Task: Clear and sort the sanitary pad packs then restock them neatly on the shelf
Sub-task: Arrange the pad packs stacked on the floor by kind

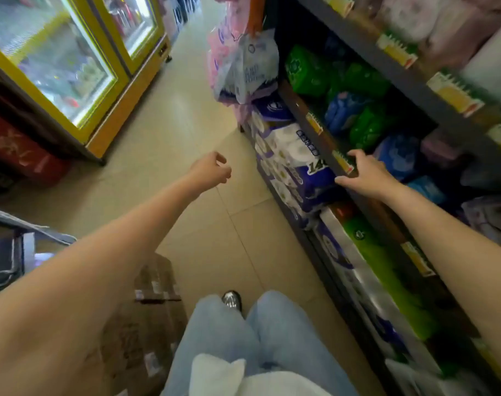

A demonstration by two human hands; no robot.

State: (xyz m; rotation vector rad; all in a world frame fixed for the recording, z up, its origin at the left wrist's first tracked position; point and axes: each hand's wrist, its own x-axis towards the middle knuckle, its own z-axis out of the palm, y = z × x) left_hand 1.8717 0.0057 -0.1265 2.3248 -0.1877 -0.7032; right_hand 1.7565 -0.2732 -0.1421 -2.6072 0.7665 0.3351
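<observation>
Right hand (363, 174) spread on the shelf edge (323, 138), left hand (210, 171) loosely curled and empty: a careless reach could topple the jumbled packs (366, 125).

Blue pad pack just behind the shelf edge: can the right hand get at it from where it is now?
Probably yes. The right hand rests on the shelf edge, holding nothing, and the blue pad pack sits just past its fingers with nothing visible between them.
</observation>
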